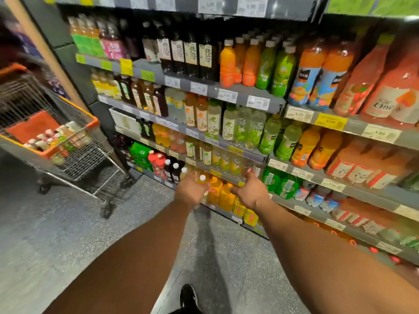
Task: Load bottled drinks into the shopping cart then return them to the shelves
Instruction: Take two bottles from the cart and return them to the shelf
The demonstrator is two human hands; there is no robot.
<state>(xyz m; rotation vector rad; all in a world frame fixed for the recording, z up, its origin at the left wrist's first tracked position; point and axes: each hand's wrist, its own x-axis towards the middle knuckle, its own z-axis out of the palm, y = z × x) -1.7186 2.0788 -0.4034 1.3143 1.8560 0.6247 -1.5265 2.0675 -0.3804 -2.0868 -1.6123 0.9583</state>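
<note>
My left hand [190, 189] grips a yellow drink bottle with a white cap [202, 179] at the low shelf [223, 213]. My right hand [250, 191] reaches to the same shelf, its fingers on a pale bottle [246, 169] above a row of orange bottles [223, 196]; whether it grips that bottle is unclear. The shopping cart [74, 155] stands at the left with several bottles [56, 138] lying in its basket beside an orange seat flap.
Tall shelves [249, 100] full of juice and tea bottles run from centre to right, with price tags along their edges. A wooden pillar [45, 53] rises behind the cart. Speckled grey floor [56, 234] lies between me and the cart. My shoe [188, 298] shows at the bottom.
</note>
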